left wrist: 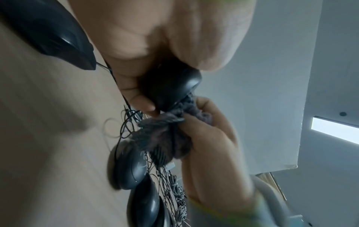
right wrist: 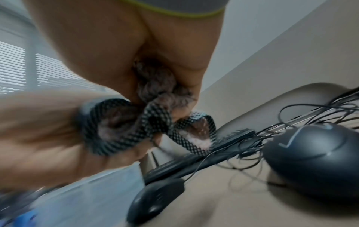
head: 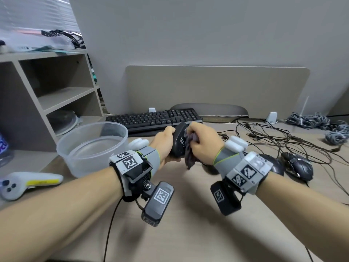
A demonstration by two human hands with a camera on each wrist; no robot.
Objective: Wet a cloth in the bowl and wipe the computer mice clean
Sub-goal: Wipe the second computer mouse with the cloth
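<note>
- Left hand [head: 164,143] has a curled grip round the black mouse [head: 178,142], held above the tabletop [head: 188,224].
- Right hand [head: 204,143] bunches the grey cloth [head: 189,150] against the mouse's underside.
- Clear bowl [head: 90,146] sits at nine o'clock.

Bowl [head: 90,148] left of held mouse [head: 179,142], keyboard [head: 153,118] behind, mice [head: 296,165] right

held mouse [head: 179,142] half hidden by cloth [head: 189,148], right wrist view blurred, forearms cut off

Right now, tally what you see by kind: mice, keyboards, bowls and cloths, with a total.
Mice: 4, counting the held mouse
Keyboard: 1
Bowl: 1
Cloth: 1
Total: 7
</note>
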